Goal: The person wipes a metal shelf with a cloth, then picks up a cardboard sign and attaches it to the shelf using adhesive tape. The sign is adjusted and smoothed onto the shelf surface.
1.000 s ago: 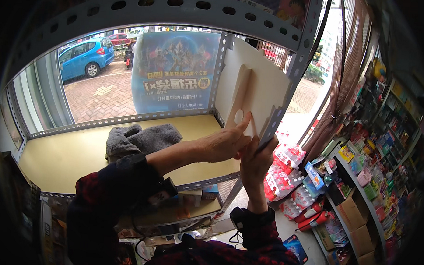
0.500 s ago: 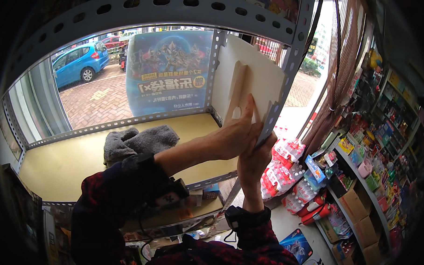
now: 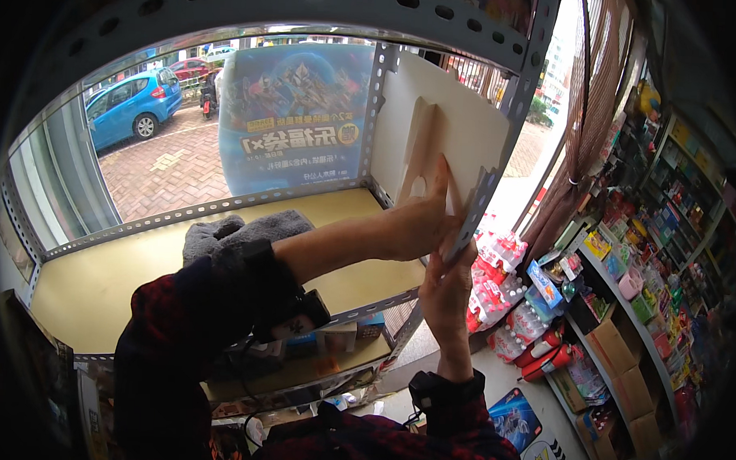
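A white panel (image 3: 477, 124) stands at the right end of the metal rack, behind its slotted post (image 3: 484, 197). My left hand (image 3: 421, 224) reaches across to the panel's near edge. One finger lies stretched up along the panel's inner face, and the others bend round the edge, partly hidden. Just below, my right hand (image 3: 447, 294) is closed round the lower part of the slotted post, its fingertips close to the left hand. A grey cloth (image 3: 275, 224) lies crumpled on the yellowish shelf (image 3: 106, 290) to the left of my hands.
A translucent poster (image 3: 295, 118) covers part of the window behind the shelf. At the right, wrapped packs of bottles (image 3: 496, 271) and a red fire extinguisher (image 3: 544, 362) stand on the floor beside shelving with cardboard boxes (image 3: 615, 348). A brown curtain (image 3: 578, 140) hangs by the doorway.
The view has shifted slightly. Both hands keep their places at the panel and post, with the right hand a little lower and further apart from the left.
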A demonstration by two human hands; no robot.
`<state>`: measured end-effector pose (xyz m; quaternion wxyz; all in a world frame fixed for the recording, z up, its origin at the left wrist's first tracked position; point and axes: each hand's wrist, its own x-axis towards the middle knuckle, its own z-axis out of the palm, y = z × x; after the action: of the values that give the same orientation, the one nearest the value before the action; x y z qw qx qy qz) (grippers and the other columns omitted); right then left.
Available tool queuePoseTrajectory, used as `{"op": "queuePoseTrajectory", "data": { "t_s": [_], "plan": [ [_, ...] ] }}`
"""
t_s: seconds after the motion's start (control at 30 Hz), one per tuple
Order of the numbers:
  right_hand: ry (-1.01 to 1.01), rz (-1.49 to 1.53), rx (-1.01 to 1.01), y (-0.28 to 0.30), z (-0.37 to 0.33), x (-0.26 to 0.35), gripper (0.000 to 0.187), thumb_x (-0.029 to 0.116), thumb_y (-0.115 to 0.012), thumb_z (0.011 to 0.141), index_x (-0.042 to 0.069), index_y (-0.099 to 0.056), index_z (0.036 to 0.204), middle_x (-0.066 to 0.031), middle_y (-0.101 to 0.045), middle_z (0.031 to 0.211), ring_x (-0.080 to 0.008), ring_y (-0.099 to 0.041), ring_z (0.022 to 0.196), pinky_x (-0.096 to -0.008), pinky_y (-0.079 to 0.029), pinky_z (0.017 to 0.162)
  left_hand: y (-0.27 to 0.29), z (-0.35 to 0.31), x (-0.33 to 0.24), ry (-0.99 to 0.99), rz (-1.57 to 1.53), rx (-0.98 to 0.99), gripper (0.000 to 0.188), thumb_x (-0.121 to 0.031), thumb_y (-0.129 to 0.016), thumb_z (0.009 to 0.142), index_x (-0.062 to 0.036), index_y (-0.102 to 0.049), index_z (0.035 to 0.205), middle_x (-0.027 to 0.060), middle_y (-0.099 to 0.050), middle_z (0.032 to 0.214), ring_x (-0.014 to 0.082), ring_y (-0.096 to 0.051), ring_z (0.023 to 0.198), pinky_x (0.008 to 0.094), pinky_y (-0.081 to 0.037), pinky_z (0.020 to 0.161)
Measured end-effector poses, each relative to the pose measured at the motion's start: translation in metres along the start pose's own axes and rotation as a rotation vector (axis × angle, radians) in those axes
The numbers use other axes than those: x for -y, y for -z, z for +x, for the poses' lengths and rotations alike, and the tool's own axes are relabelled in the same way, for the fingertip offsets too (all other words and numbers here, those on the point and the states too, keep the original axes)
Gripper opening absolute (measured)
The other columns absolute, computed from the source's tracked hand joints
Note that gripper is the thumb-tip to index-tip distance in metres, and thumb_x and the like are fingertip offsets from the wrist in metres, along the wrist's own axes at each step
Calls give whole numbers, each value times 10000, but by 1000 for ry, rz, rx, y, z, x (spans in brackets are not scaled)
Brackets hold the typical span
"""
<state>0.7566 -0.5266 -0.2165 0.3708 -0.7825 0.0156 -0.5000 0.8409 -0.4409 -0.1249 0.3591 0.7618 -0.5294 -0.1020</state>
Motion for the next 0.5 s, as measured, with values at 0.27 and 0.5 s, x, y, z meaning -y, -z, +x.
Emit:
{"op": "queuePoseTrajectory", "data": {
  "t_s": [0.27, 0.5],
  "plan": [
    [-72, -168, -130, -15, -4, -7, 369, 61, -514, 850, -21, -322, 1155, -296, -515, 960, -473, -538, 882, -472, -449, 714, -2, 1, -3, -56, -59, -8, 877, -133, -494, 867, 113, 232, 1292, 294, -589, 885, 347, -620, 814, 361, -467, 775],
    [-89, -233, -148, -13, -3, -10, 265, 84, -489, 875, 23, -329, 1076, -248, -542, 768, -463, -549, 765, -484, -444, 620, 17, -19, -21, 11, 280, -195, 710, -86, -604, 817, 99, -158, 1336, 215, -609, 830, 322, -607, 773, 365, -473, 727]
  ]
}}
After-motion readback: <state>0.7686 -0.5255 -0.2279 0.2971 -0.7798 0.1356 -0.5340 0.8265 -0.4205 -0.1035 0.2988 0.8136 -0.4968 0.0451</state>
